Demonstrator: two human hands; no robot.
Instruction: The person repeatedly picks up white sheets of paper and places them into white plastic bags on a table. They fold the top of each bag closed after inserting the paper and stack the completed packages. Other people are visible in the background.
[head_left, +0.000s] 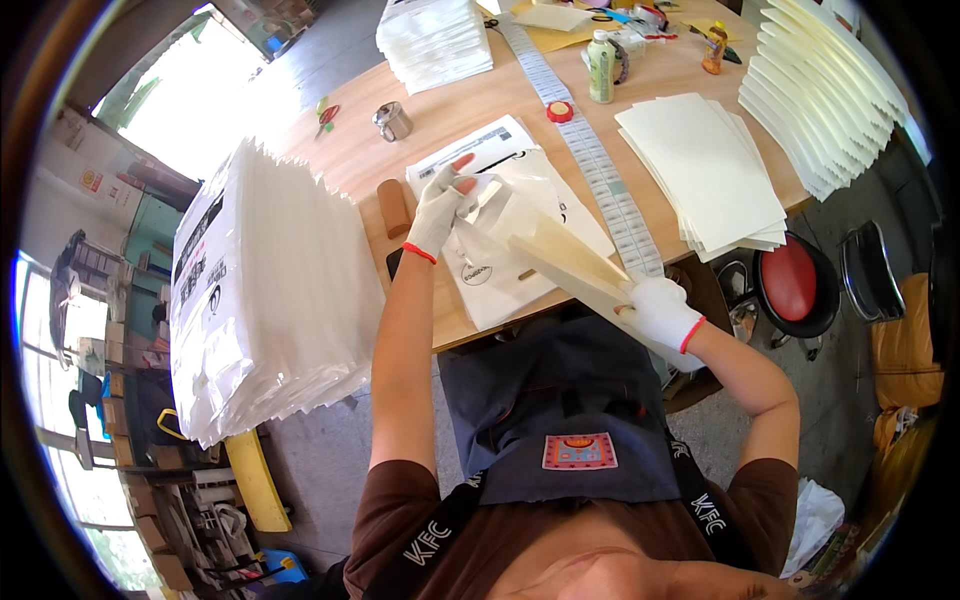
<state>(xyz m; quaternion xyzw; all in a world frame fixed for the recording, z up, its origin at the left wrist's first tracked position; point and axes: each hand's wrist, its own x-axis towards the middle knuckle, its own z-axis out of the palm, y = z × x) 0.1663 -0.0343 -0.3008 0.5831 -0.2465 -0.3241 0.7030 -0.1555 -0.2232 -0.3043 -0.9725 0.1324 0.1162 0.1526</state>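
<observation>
My left hand [436,212], in a white glove with bare fingertips, grips the mouth of a translucent plastic bag [484,240] and keeps it parted. My right hand [662,314], gloved in white with a red cuff, holds a bent cream cardboard sheet [572,264] by its near end. The sheet's far end reaches to the bag's mouth; how deep it goes in is hard to tell. Beneath lie flat white printed bags [505,300] at the table's front edge. To their right is a pile of loose cream sheets [705,180].
A tall stack of filled white bags [265,290] stands left, another bag stack [435,45] at the back. Cream sheets [820,95] are piled far right. A brown roller [393,208], metal cup [392,121], green bottle [600,68] and red-capped tape strip [561,111] rest on the table.
</observation>
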